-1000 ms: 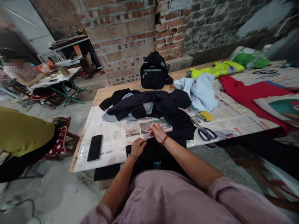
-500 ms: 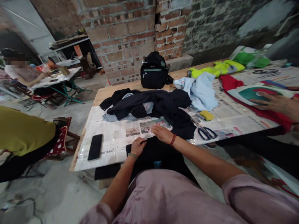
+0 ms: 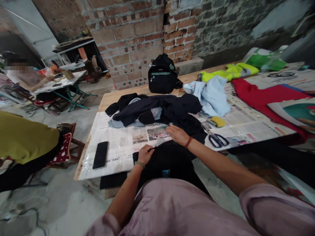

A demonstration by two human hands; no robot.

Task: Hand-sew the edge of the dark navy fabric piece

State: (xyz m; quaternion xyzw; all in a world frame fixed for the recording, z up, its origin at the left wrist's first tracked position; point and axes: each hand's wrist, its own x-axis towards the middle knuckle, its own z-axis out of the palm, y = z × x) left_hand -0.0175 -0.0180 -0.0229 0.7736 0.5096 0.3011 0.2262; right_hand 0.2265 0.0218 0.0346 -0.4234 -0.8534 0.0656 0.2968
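My left hand (image 3: 145, 154) pinches the edge of a black cloth (image 3: 164, 155) that drapes over the table's front edge and my lap. A short distance to the right and farther in, my right hand (image 3: 177, 135) is raised over the same cloth, fingers drawn together. Whatever it may hold is too small to make out. Beyond it lies a heap of dark garments (image 3: 159, 106) with grey-blue lining. Scissors with dark blue handles (image 3: 218, 140) rest right of my right hand, beside a yellow piece (image 3: 218, 121). A black phone (image 3: 100, 155) lies left of my left hand.
Newspaper covers the wooden table (image 3: 104, 101). A black backpack (image 3: 162, 77), light blue cloth (image 3: 215, 95), neon yellow vest (image 3: 230, 72) and red cloth (image 3: 261, 93) lie along it. Another person's hand (image 3: 308, 123) shows at right. Seated people are at left, one in an olive top (image 3: 27, 137).
My right hand has moved right and slightly away from my left hand, which stays on the cloth. At right, the other person's hand and the green-and-white piece under it have shifted right and toward me.
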